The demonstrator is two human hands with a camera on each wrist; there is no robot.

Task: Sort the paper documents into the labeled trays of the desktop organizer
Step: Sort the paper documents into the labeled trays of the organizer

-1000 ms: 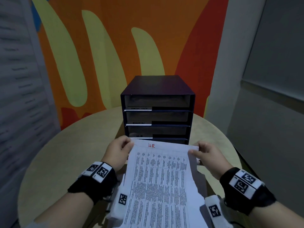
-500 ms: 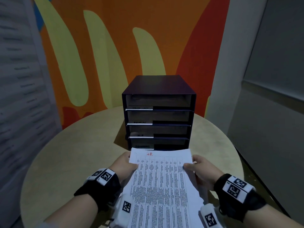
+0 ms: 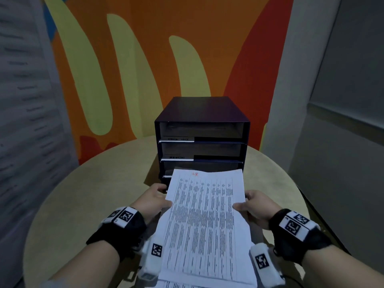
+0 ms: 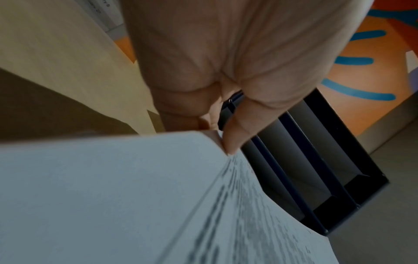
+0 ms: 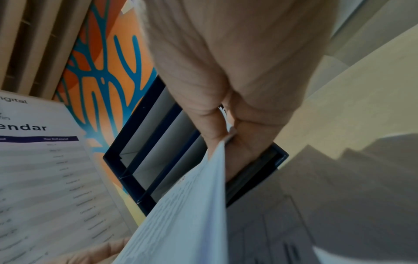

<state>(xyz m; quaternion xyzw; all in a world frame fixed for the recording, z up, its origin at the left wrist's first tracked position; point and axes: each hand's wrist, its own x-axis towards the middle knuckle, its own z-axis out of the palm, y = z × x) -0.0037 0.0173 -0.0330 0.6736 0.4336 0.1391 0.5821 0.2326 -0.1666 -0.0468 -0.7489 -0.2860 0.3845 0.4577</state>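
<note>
A white printed sheet (image 3: 204, 217) with a red handwritten mark at its top is held flat between both hands. My left hand (image 3: 154, 197) pinches its left edge; my right hand (image 3: 252, 204) pinches its right edge. The sheet's far edge lies in front of the lower trays of the dark desktop organizer (image 3: 202, 109), hiding them. White label strips show on the upper trays. The left wrist view shows my thumb on the paper (image 4: 140, 205) with the organizer (image 4: 328, 160) behind. In the right wrist view fingers clamp the sheet's edge (image 5: 196, 205) before the organizer (image 5: 140, 128).
The organizer stands at the back of a round beige table (image 3: 87, 200). More printed paper (image 3: 176, 284) lies under the held sheet near the front edge. An orange and yellow wall is behind; a calendar poster (image 5: 40, 178) hangs on the left.
Both hands drew the sheet back toward me, then pushed it forward again, so its far edge now covers the lower trays' fronts.
</note>
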